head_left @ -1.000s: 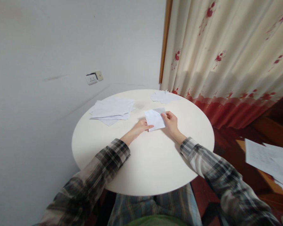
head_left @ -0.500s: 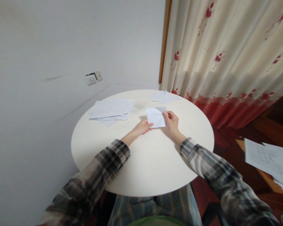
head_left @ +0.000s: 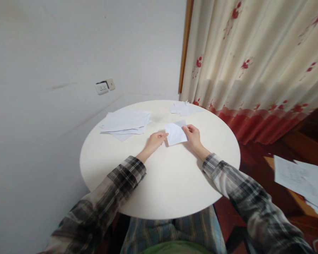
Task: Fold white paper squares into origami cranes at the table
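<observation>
A small folded sheet of white paper (head_left: 175, 134) is held just above the round white table (head_left: 169, 183), tilted a little. My right hand (head_left: 193, 135) pinches its right edge, thumb on top and fingers curled behind. At the left edge my left hand (head_left: 157, 139) is closed, thumb and forefinger pinching the paper's side. A slanting fold line crosses the upper part of the paper, with a greyer layer showing behind it.
A stack of white sheets (head_left: 125, 121) lies at the table's back left. More pieces of paper (head_left: 185, 108) lie at the far edge. Printed sheets (head_left: 299, 180) rest on a wooden surface at right. A wall socket (head_left: 102, 88) and a flowered curtain (head_left: 243, 70) are behind.
My left hand has moved up along the paper's left edge from its lower left corner. The paper has turned slightly and its lower left corner now points down. My right hand keeps its grip.
</observation>
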Demonstrator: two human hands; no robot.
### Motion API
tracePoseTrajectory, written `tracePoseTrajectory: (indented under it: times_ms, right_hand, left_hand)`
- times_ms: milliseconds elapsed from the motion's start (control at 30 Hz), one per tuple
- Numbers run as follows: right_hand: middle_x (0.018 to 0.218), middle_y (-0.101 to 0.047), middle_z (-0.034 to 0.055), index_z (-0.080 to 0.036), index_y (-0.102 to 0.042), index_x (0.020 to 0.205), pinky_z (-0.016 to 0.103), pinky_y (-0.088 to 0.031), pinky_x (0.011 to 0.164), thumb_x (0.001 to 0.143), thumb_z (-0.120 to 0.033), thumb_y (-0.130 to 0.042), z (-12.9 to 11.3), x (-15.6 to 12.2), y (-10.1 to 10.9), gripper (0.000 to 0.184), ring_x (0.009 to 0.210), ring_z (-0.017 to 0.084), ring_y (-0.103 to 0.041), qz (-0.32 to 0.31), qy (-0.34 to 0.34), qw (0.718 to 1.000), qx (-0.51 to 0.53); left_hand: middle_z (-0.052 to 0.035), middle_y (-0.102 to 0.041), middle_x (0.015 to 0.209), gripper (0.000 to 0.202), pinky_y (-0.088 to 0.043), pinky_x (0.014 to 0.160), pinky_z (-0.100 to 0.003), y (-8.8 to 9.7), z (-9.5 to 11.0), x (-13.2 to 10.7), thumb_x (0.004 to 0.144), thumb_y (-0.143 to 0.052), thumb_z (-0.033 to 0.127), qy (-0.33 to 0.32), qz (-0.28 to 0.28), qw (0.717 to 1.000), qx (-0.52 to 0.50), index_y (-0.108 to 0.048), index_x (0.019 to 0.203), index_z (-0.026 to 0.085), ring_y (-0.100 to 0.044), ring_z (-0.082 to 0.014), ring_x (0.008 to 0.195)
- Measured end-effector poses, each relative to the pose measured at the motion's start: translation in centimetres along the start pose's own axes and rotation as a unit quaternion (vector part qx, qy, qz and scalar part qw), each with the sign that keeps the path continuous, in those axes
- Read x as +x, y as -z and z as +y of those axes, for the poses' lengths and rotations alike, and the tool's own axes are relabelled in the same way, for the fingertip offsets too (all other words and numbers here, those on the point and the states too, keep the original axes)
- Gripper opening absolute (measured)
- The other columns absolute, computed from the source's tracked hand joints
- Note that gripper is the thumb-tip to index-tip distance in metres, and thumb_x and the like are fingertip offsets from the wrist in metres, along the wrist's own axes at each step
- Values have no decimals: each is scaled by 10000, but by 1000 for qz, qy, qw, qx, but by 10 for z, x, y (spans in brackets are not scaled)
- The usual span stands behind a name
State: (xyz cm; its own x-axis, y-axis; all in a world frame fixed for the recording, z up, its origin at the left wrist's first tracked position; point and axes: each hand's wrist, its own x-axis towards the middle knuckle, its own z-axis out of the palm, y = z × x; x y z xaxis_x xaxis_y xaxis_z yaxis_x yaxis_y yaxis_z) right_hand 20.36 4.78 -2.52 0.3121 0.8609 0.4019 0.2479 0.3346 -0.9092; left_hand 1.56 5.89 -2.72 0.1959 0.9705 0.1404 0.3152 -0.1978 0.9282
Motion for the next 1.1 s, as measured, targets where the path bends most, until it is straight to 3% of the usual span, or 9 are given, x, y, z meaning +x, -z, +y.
tracePoseTrajectory:
  times_ms: [167, 333, 567, 700, 867, 1100]
  right_hand:
    - [607, -561, 4, -156, -580, 700, 227, -354, 498, 659, -449, -561, 2, -3, -3, 297, 549, 116, -467, -90, -22, 996, 14]
    - [608, -561, -1, -154, -595, 698, 213, -354, 489, 667, -415, -569, 6, -5, -6, 263, 542, 104, -464, -148, -16, 989, -16]
    - [578, -565, -11, -147, -610, 770, 210, -354, 462, 647, -411, -599, 10, -3, -6, 292, 511, 102, -484, -137, -34, 990, 11]
    - [554, -568, -27, -148, -602, 792, 206, -384, 441, 600, -372, -636, 7, -2, -5, 297, 478, 95, -496, -125, -75, 987, 66]
    - [505, -572, -25, -142, -585, 737, 219, -440, 423, 577, -304, -658, 3, -1, -2, 239, 433, 100, -523, -124, -125, 977, 121]
    - [496, -574, -24, -135, -579, 699, 197, -447, 393, 599, -197, -643, 1, 1, 1, 134, 403, 84, -514, -37, -160, 975, 151]
  left_hand:
    - [9, -584, 631, 325, -397, 554, -224, 4, -5, 8, 587, -685, 422, -25, 41, 995, -83, -544, 713, 157, -529, -107, 568]
    - [-51, -668, 793, 270, -438, 716, -273, 2, -5, 7, 559, -707, 325, -44, -23, 995, -92, -623, 738, 141, -592, -166, 752]
    - [-81, -686, 792, 313, -447, 614, -271, 3, -7, 5, 587, -678, 297, 19, -8, 988, -151, -669, 832, 102, -598, -163, 665]
    - [-88, -678, 798, 370, -449, 575, -269, 6, -6, 5, 582, -676, 335, 18, 31, 985, -169, -660, 858, 89, -587, -157, 640]
    - [-91, -671, 836, 390, -442, 559, -245, 8, -3, 3, 581, -681, 354, 12, 38, 985, -166, -642, 872, 97, -584, -152, 669]
    - [-65, -657, 887, 462, -435, 612, -235, 10, 6, -2, 685, -599, 358, 21, 8, 983, -182, -537, 1092, 148, -599, -130, 699]
